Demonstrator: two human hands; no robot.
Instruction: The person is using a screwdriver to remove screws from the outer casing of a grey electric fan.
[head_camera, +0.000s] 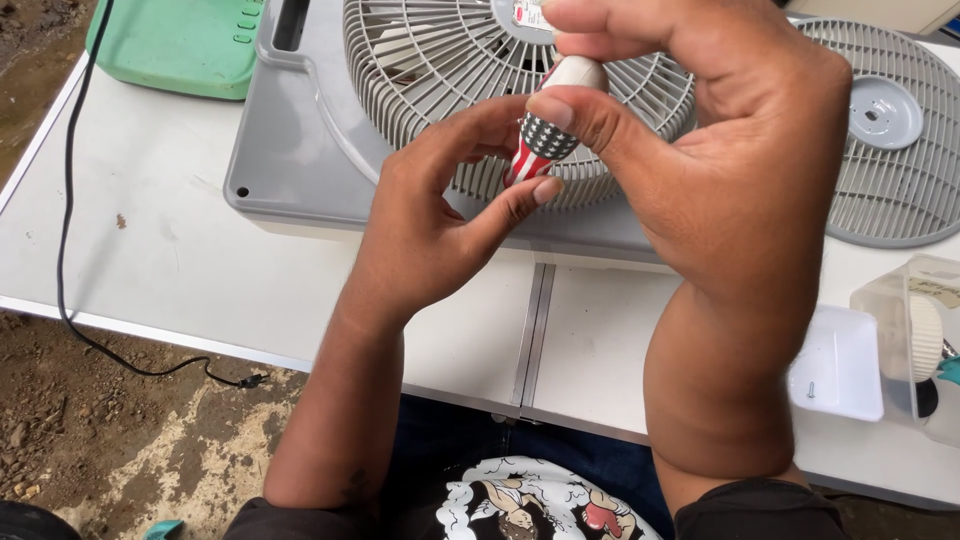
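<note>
At upper centre, both hands pinch a screwdriver (545, 140) by its handle. Its long axis runs steeply from upper right to lower left, tip hidden below toward the fan grille (420, 60). The right hand (700, 150) closes thumb and fingers on the handle's top; the left hand (440, 210) grips its lower part. A loose grille (890, 170) lies at right, a white lid (840, 360) at lower right, a cable (70, 250) at left.
</note>
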